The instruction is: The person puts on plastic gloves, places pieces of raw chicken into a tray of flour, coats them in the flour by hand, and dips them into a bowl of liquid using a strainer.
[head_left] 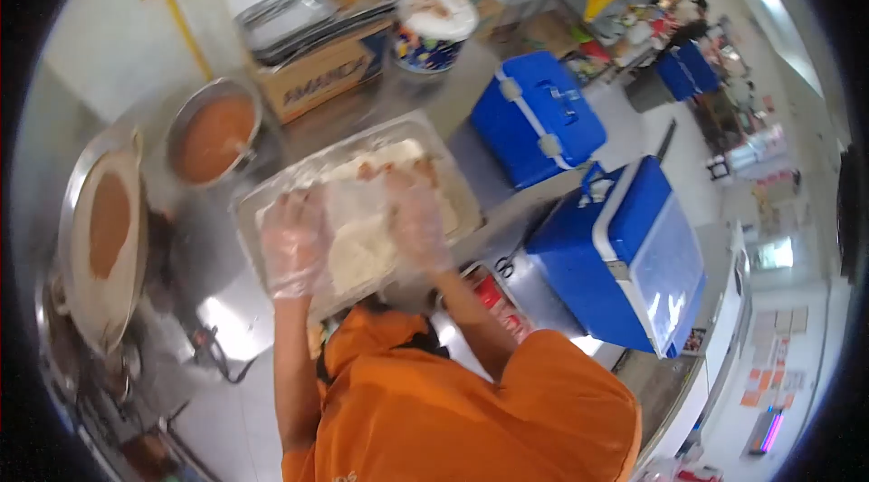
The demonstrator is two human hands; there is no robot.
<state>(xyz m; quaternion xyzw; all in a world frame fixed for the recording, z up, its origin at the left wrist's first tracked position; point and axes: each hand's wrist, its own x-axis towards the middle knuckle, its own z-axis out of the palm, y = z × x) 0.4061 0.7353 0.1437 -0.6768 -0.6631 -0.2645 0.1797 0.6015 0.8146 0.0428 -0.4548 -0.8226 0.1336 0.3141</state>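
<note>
A metal tray (462, 176) of white flour (362, 251) lies in front of me on the steel counter. Both my hands wear clear plastic gloves. My left hand (297, 242) rests on the flour at the tray's left side, fingers apart and bent down into it. Over the right side is my right hand (416, 219), its fingers stretched toward the far edge and somewhat blurred. Close to those fingertips lie reddish-brown pieces (369, 171), partly coated in flour; their kind is unclear. A smooth whitish patch shows between the hands.
A metal pot (256, 111) of orange-brown liquid and a wide pale basin (131, 283) with brown contents stand left. Behind the tray are a cardboard box (326, 75) under plastic-wrapped goods and a white-topped bucket (434, 25). Two blue coolers (534, 120) stand right.
</note>
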